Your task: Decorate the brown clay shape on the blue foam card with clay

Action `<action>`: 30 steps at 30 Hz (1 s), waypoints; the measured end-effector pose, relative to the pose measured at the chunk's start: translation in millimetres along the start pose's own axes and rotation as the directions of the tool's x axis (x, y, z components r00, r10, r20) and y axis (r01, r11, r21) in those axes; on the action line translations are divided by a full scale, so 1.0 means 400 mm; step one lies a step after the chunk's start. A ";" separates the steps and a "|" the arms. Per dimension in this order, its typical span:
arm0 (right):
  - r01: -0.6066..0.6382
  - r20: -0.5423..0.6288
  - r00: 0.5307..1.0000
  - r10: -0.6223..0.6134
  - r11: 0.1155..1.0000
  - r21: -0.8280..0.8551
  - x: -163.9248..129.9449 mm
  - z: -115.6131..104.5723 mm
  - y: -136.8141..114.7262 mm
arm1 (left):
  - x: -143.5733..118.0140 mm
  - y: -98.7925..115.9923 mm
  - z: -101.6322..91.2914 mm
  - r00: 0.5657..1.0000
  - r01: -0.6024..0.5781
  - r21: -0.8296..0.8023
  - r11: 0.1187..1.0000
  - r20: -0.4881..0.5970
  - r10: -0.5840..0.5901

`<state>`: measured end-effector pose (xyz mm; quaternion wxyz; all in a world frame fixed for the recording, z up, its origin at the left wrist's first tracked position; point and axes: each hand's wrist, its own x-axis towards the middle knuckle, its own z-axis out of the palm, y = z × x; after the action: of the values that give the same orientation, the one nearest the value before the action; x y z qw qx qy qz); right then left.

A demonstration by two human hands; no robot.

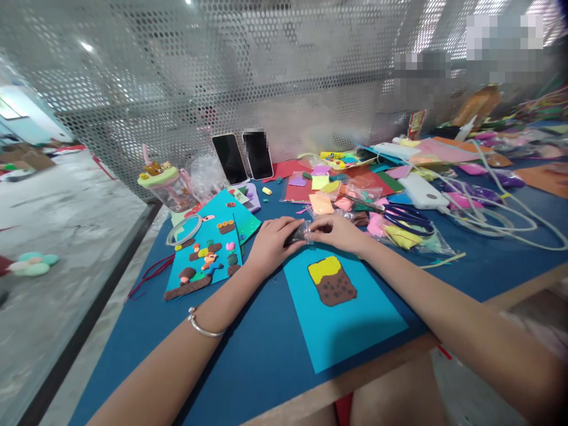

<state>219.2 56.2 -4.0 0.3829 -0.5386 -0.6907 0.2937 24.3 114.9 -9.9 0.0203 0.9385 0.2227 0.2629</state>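
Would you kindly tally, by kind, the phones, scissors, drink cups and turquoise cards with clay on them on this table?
Phones leaning on the mesh wall: 2, one beside the other
Scissors: 1
Drink cup: 1
Turquoise cards with clay: 2, the one with figures and the one with the yellow-brown block
Total: 6

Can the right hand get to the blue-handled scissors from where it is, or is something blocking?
Probably yes. The right hand shares a small clear packet with the left hand, so it must let go first. The scissors lie just to its right on loose clay bags, nothing covering the handles.
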 end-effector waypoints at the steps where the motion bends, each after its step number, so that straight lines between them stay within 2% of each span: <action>1: 0.004 0.003 1.000 -0.004 1.000 0.011 0.000 -0.001 -0.001 | 0.000 0.000 0.000 1.000 -0.006 -0.006 1.000 -0.009 0.006; 7: 0.023 -0.042 0.999 -0.022 0.999 0.036 0.002 0.000 -0.002 | 0.003 0.001 0.000 1.000 -0.015 -0.034 0.999 -0.021 0.015; 14: -0.011 -0.168 0.985 0.022 0.998 0.068 0.010 0.002 0.010 | 0.003 0.006 -0.008 0.995 0.087 -0.102 0.991 -0.035 -0.091; 18: -0.031 -0.235 0.970 0.056 0.994 0.109 0.015 -0.012 0.016 | 0.005 0.000 -0.006 0.983 0.144 -0.146 0.979 -0.092 -0.158; 22: -0.042 -0.239 0.968 0.073 0.991 0.131 0.016 -0.021 0.020 | 0.007 -0.010 0.001 0.969 0.173 -0.182 0.968 -0.147 -0.201; 30: -0.034 -0.227 0.972 0.064 0.991 0.133 0.012 -0.020 0.021 | 0.008 -0.010 0.002 0.963 0.189 -0.190 0.963 -0.157 -0.220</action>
<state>229.7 62.9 -5.8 0.4869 -0.5601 -0.6079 0.2823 25.5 119.8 -9.7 0.1093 0.8779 0.2962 0.3600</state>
